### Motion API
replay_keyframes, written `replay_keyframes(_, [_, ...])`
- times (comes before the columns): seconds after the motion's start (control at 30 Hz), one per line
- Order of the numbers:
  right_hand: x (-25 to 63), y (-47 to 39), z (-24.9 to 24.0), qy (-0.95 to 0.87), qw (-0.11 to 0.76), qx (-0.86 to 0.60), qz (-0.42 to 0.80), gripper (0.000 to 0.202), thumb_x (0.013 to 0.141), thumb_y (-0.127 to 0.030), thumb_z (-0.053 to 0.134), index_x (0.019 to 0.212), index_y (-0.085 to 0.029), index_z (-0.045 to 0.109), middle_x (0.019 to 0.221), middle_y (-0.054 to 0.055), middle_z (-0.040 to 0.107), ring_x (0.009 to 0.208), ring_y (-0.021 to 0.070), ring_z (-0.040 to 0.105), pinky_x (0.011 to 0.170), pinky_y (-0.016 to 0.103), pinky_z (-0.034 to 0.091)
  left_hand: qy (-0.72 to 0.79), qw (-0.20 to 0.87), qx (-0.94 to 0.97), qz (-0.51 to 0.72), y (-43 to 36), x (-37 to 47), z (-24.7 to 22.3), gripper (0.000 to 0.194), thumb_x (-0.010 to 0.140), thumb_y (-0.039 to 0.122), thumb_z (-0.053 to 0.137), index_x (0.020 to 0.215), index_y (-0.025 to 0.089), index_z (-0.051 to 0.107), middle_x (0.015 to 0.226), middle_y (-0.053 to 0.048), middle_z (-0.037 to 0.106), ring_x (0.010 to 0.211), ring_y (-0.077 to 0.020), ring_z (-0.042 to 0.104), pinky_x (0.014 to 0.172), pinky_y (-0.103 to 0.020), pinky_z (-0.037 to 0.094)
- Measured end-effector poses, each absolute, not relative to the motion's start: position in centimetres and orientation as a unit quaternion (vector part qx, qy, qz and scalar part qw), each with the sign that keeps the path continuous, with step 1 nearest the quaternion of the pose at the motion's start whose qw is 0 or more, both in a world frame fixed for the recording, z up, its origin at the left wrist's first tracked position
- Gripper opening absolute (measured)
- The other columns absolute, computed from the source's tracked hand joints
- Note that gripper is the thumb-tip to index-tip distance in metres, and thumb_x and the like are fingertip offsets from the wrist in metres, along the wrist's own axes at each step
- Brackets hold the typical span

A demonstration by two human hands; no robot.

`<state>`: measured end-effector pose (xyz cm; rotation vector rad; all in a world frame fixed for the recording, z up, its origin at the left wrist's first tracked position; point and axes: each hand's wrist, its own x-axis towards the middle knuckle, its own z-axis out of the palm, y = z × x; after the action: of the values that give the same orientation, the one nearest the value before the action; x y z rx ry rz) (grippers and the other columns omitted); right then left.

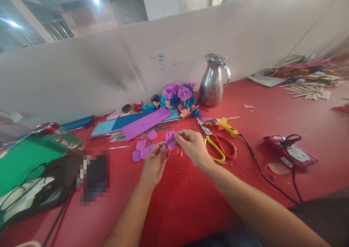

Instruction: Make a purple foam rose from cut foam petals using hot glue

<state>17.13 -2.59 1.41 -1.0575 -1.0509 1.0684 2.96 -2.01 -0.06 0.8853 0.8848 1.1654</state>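
A small purple paper flower (170, 140) is held between my two hands above the red table. My left hand (156, 161) pinches it from below, at its base. On its right side, the fingertips of my right hand (192, 145) are closed on a petal. Several loose purple petals (140, 150) lie just left of my left hand. Scissors (218, 149) with one yellow and one red handle rest to the right of my right hand, blades apart. Beside them lies a yellow glue gun (225, 125) with its black cord.
Behind my hands are purple paper (147, 123), blue sheets and a heap of finished paper flowers (178, 96). A steel jug (212, 81) stands by the wall. A purple power strip (290, 152) sits right, its cord crossing the table. A bag (64, 178) and glasses are left.
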Motion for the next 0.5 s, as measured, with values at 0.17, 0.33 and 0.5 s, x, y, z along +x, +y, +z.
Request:
replay_keyframes(0.17, [16.88, -2.66, 1.32, -0.447, 0.609, -0.446, 0.480, 0.021, 0.077, -0.036, 0.059, 0.070, -0.018, 0.065, 0.065, 0.002, 0.067, 0.061, 0.0149, 0.062, 0.064, 0.028, 0.050, 0.407, 0.645, 0.389, 0.518, -2.06, 3.06, 0.32, 0.031, 0.056, 0.031, 0.085, 0.076, 0.015, 0.068, 0.062, 0.004, 0.054, 0.057, -0.0054, 0.044, 0.059, -0.016, 0.041])
replay_keyframes(0.33, [16.82, -2.74, 1.43, -0.436, 0.610, -0.442, 0.492, 0.022, 0.076, -0.038, 0.060, 0.068, -0.018, 0.063, 0.063, 0.002, 0.065, 0.059, 0.0149, 0.061, 0.063, 0.029, 0.050, 0.425, 0.605, 0.415, 0.531, -2.07, 3.20, 0.41, 0.033, 0.055, 0.036, 0.084, 0.077, 0.015, 0.070, 0.063, 0.003, 0.054, 0.057, -0.0070, 0.043, 0.057, -0.019, 0.038])
replay_keyframes(0.5, [16.76, -3.01, 2.00, -0.424, 0.605, -0.449, 0.503, 0.022, 0.074, -0.040, 0.061, 0.070, -0.019, 0.062, 0.064, 0.002, 0.067, 0.060, 0.0156, 0.063, 0.063, 0.029, 0.050, 0.436, 0.563, 0.442, 0.546, -2.16, 3.26, 0.15, 0.028, 0.061, 0.036, 0.079, 0.080, 0.017, 0.070, 0.066, 0.002, 0.057, 0.064, -0.0105, 0.048, 0.063, -0.022, 0.040])
